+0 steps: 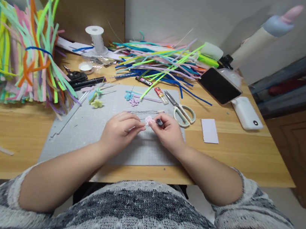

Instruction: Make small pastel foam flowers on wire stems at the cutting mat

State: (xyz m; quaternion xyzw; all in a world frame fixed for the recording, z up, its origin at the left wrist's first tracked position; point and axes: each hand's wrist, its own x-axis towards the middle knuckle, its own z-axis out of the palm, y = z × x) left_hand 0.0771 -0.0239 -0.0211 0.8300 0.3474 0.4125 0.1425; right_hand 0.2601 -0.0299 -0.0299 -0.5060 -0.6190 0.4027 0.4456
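Observation:
A small pale pink fuzzy piece (148,120) is pinched between my two hands above the grey cutting mat (81,135). My left hand (124,127) has its fingertips together at the left side of the piece. My right hand (169,132) grips the right side, and a dark cylindrical object (159,123) sticks out between its thumb and fingers. Behind the hands lie thin dark wires (142,112), a blue flower shape (128,95) and a purple one (134,101). Scissors with pale handles (183,113) rest open just beyond my right hand.
Pipe cleaners lie in a large bundle (37,49) at the left and a loose pile (160,60) at the back. A white spool (96,40) stands behind the mat. Right of it lie a phone (219,86), a white power bank (247,113) and a white card (210,131).

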